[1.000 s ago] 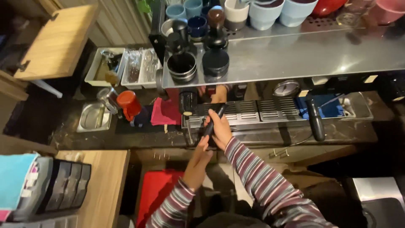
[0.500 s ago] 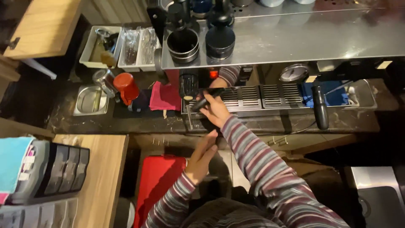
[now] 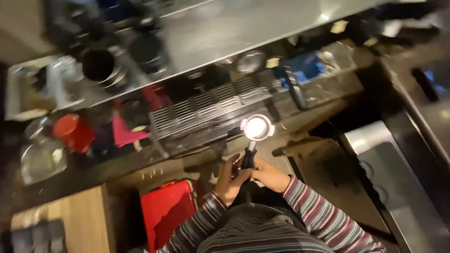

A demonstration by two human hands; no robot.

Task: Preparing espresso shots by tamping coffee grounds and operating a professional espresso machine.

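We hold a portafilter point(image 3: 254, 136) out in front of us with both hands, its black handle pointing back toward our body and its round metal basket forward, shining bright under the light. Our left hand point(image 3: 230, 179) is wrapped around the left side of the handle, its grip closed on it with the fingers curled over the top. Our right hand point(image 3: 268, 174) meets it from the other side, its grip also clamped on the handle, so the two hands touch around the same short stretch of black. Both sleeves are striped.

The portafilter's basket hangs just in front of the edge of the dark bench point(image 3: 323, 93), below the ribbed metal drip tray point(image 3: 206, 103) of the espresso machine. The machine's steel top point(image 3: 243, 28) runs across the upper part of the view, with a dark round cup point(image 3: 99, 64) standing on its left end. On the bench to the left we see a red canister point(image 3: 72, 132) and a pink cloth point(image 3: 124, 133) near it, well apart from our hands. A blue cloth point(image 3: 304, 70) lies farther right on the tray. Below, beside our left arm, stands a red bin point(image 3: 166, 211), and a wooden surface point(image 3: 70, 220) lies left of it. The view is blurred, so finer detail is lost.
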